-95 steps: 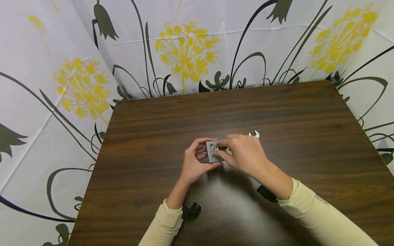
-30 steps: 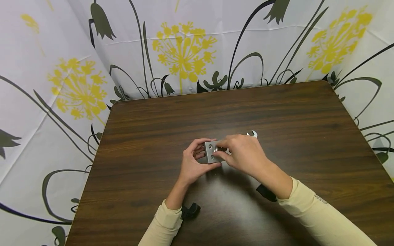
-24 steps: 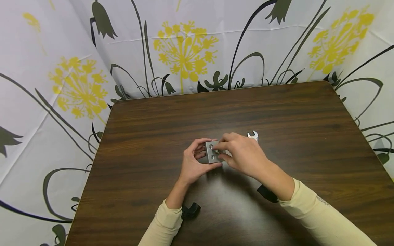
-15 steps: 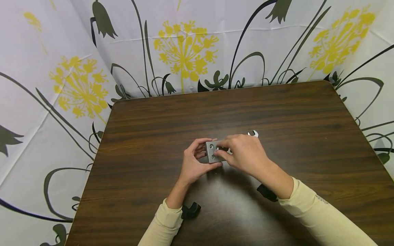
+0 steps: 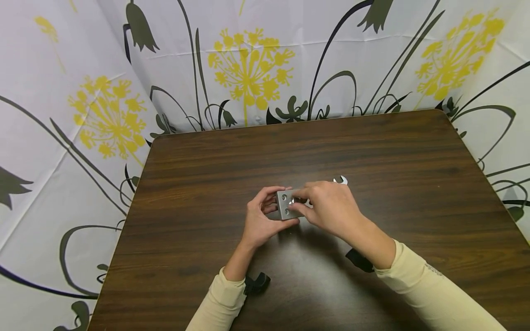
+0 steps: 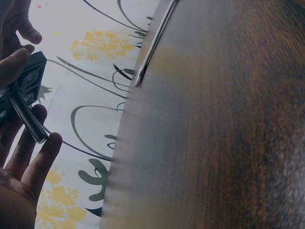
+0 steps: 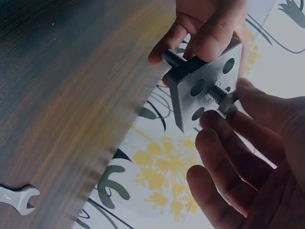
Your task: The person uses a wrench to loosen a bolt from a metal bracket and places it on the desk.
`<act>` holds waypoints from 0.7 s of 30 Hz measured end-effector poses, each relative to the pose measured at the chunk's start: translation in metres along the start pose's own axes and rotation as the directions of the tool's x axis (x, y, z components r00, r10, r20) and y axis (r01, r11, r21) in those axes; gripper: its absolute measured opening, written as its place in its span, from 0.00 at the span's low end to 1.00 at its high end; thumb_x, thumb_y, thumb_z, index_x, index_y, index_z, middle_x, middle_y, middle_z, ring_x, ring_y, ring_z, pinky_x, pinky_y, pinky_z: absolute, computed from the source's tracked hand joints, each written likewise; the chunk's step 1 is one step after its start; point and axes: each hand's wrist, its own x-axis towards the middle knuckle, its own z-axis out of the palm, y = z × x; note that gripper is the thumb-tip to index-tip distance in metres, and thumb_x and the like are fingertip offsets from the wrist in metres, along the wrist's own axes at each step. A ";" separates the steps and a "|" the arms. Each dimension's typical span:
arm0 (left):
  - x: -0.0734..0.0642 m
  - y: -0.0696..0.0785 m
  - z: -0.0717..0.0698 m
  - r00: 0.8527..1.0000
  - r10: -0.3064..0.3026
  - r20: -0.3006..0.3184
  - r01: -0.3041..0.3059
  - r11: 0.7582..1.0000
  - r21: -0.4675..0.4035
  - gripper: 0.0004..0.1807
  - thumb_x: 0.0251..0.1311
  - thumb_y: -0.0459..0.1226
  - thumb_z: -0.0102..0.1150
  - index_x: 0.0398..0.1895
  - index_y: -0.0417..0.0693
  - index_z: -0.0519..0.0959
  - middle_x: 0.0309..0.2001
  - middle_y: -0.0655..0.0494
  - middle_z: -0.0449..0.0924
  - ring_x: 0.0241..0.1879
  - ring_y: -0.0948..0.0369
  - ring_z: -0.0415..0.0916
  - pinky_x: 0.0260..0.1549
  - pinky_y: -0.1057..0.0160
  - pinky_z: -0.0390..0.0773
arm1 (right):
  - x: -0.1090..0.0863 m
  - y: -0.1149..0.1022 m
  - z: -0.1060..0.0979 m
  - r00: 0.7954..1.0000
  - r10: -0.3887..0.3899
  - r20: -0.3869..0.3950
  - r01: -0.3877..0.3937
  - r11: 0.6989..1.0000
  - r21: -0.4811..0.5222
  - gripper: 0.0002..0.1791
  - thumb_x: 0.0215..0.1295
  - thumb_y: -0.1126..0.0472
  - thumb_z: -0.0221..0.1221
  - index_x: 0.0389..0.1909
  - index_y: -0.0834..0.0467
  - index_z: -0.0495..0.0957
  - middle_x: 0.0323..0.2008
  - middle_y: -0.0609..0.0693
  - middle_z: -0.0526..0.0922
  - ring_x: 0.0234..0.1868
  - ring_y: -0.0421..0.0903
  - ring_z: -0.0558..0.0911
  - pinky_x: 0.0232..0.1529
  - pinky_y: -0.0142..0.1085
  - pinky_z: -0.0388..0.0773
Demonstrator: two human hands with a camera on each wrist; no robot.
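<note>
My left hand grips a small grey metal plate by its edges, above the table. Several holes run through the plate. A threaded bolt passes through the middle; the right wrist view has its hex head standing off the face with some thread exposed. Thumb and fingers of my right hand pinch that head. On the far side, the bolt's shank sticks well out, near the left fingers. In the head view the right fingers cover part of the plate and bolt.
An open-end wrench lies on the brown wood-grain table, just beyond my right hand and partly hidden by it in the head view. A white curtain with yellow and grey flowers hangs behind and beside the table.
About 0.8 s ago the right fingers were spread off the bolt head; by 0.5 s ago they had come back onto it, and they pinch it now. The left hand and plate barely moved.
</note>
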 end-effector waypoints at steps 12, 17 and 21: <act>0.001 0.001 0.001 1.000 -0.015 -0.005 0.015 1.000 -0.003 0.38 0.33 0.20 0.79 0.54 0.32 0.74 0.52 0.44 0.82 0.49 0.53 0.81 0.42 0.44 0.80 | 0.000 0.001 0.002 0.999 -0.005 -0.041 0.006 1.000 0.004 0.18 0.57 0.45 0.70 0.44 0.51 0.88 0.29 0.42 0.83 0.20 0.37 0.72 0.15 0.32 0.64; 0.000 0.000 0.001 1.000 -0.015 -0.005 0.015 1.000 -0.001 0.38 0.34 0.20 0.79 0.54 0.32 0.74 0.53 0.44 0.82 0.49 0.53 0.81 0.42 0.44 0.80 | -0.001 0.001 0.001 0.999 -0.001 -0.033 0.001 1.000 0.015 0.13 0.58 0.47 0.70 0.41 0.48 0.88 0.29 0.41 0.84 0.20 0.37 0.73 0.16 0.32 0.64; 0.000 -0.001 0.001 1.000 -0.016 -0.001 0.016 1.000 -0.007 0.38 0.34 0.20 0.78 0.55 0.32 0.74 0.53 0.44 0.81 0.49 0.52 0.81 0.42 0.43 0.80 | -0.002 -0.001 -0.001 0.999 -0.048 -0.010 0.048 0.999 0.019 0.13 0.56 0.55 0.72 0.43 0.48 0.88 0.35 0.42 0.83 0.30 0.39 0.78 0.22 0.35 0.73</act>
